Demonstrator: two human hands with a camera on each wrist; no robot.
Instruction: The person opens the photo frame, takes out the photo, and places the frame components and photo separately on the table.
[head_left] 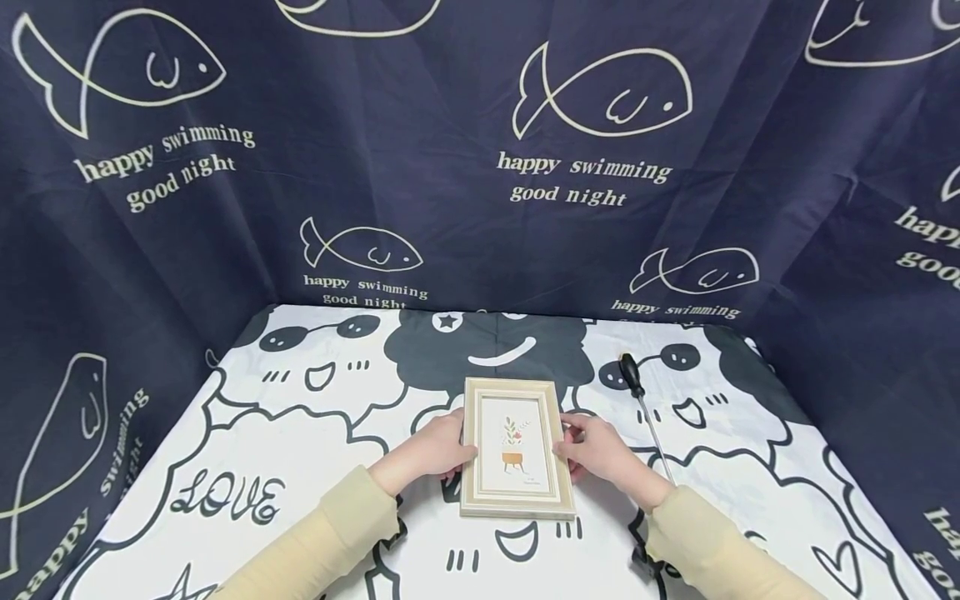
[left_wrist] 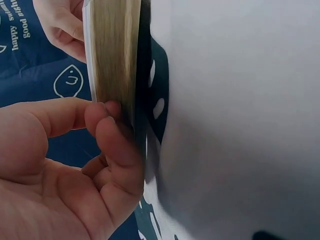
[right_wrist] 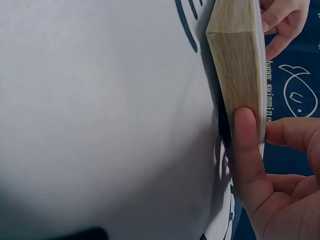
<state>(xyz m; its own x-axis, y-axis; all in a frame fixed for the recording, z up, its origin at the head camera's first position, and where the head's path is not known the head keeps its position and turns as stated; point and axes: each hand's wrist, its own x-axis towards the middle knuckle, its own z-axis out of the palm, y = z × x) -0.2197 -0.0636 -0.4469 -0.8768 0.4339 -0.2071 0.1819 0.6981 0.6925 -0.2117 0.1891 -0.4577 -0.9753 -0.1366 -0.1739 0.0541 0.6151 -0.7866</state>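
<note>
A pale wooden picture frame (head_left: 469, 492) faces up between both hands, its print showing a plant in an orange pot on legs. My left hand (head_left: 438, 446) grips its left edge, with the thumb on the front face. At the opposite edge, my right hand (head_left: 596, 447) holds the frame between thumb and fingers. In the left wrist view, bent fingertips press the grained side of the frame (left_wrist: 115, 55). The right wrist view shows one finger along the frame's side (right_wrist: 237, 70) and the thumb at the front. The underside is hidden.
A screwdriver (head_left: 631, 377) with a black handle lies on the patterned cloth (head_left: 300, 450) to the right, its shaft pointing toward the right forearm. Dark blue curtains (head_left: 465, 167) printed with fish stand behind and at both sides.
</note>
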